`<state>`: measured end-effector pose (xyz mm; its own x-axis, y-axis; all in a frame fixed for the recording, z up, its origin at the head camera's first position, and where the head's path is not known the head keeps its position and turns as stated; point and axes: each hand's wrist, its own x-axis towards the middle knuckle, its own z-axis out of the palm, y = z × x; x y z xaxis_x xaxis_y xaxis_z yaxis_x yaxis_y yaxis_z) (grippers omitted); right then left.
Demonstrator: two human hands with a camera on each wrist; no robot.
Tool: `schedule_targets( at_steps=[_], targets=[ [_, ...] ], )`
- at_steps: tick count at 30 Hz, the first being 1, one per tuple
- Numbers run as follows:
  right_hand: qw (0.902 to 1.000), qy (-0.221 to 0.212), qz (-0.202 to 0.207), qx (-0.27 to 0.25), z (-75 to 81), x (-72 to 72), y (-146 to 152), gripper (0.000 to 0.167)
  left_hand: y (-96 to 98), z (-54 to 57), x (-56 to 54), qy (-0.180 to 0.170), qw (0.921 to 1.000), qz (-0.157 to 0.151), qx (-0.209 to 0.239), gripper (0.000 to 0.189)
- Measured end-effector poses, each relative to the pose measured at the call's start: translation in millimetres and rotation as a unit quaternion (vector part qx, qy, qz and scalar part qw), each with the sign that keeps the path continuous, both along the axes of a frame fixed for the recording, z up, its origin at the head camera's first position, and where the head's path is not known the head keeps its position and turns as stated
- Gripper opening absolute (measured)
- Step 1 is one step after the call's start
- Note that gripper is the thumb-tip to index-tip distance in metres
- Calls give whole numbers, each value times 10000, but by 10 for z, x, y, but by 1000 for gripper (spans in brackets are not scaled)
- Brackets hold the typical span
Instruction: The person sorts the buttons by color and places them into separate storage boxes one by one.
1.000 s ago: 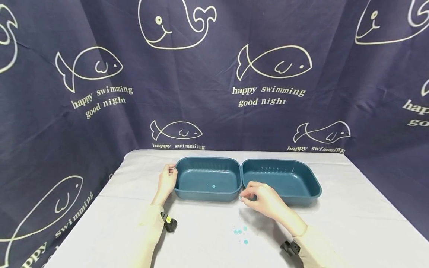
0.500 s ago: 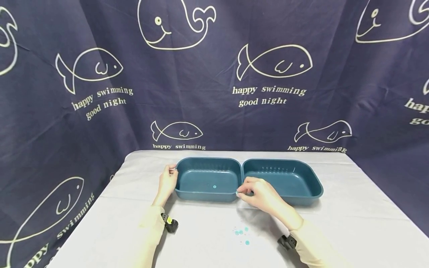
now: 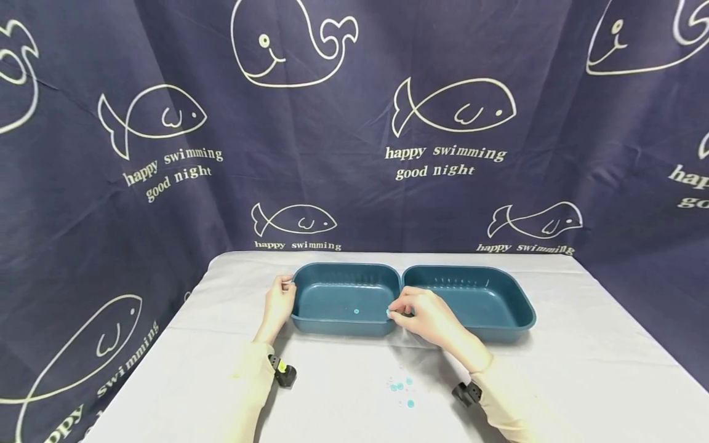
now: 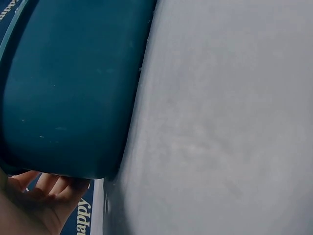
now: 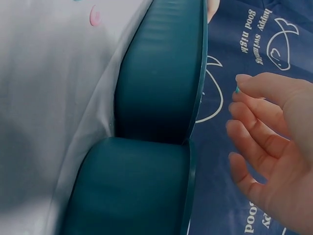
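Note:
Two teal plastic bins stand side by side, the left bin [image 3: 346, 326] and the right bin [image 3: 501, 333]. At the left bin's outer end my left hand [image 3: 279, 303] holds its rim and wall. In the left wrist view, fingers [image 4: 61, 188] touch the outside of that end wall. Thumb and index finger of my right hand [image 3: 426, 315] pinch a small light-blue button [image 3: 389, 313] above the left bin's front right corner. Only a sliver of the button [image 5: 237, 90] shows in the right wrist view. Another blue button [image 3: 356, 311] lies in the left bin.
Several blue buttons [image 3: 400, 386] and some tiny pale pieces lie on the white cloth in front of the bins. A pinkish piece [image 5: 95, 15] shows there too. Behind the table hangs a navy curtain [image 3: 354, 178] with fish drawings.
My right hand has moved left and slightly up with the pinched button, from in front of where the bins meet to over the left bin's corner. The left hand keeps its place.

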<state>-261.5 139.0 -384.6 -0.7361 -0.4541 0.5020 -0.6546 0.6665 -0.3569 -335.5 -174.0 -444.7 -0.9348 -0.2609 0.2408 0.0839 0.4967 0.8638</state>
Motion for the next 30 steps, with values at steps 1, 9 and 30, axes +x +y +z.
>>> schedule_targets(
  at_steps=[1, 9, 30],
  targets=[
    [10000, -27, -25, 9, -2, -7, -4, 8, 2, -4, -1, 2, 10000, 1, 13, 31],
    [9997, -222, -133, 45, -28, -58, -32, 10, 5, -31, -10, 46, 10000, -22, 40, 31],
    [9995, -256, -157, -100, -41, -231, -204, 8, -6, -20, -4, 97, 9999, 1, 50, 30]
  ],
)
